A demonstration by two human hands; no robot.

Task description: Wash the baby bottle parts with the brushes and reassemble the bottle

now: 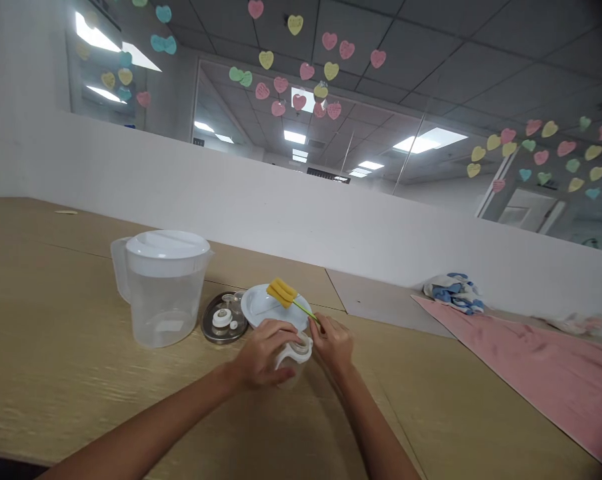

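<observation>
Left hand (265,352) arched, fingers (279,327) bent; right hand (334,343) curled closed; forearms (181,408) bare.

no readable text, heart-shaped notes (295,25) on glass (371,130), any writing there too small to read

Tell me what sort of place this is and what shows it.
Probably an office or classroom-like indoor room, though the view doesn't settle which. What suggests it: a wide work table, scattered heart-shaped notes in several colours, and bright rectangular ceiling lights.
</observation>
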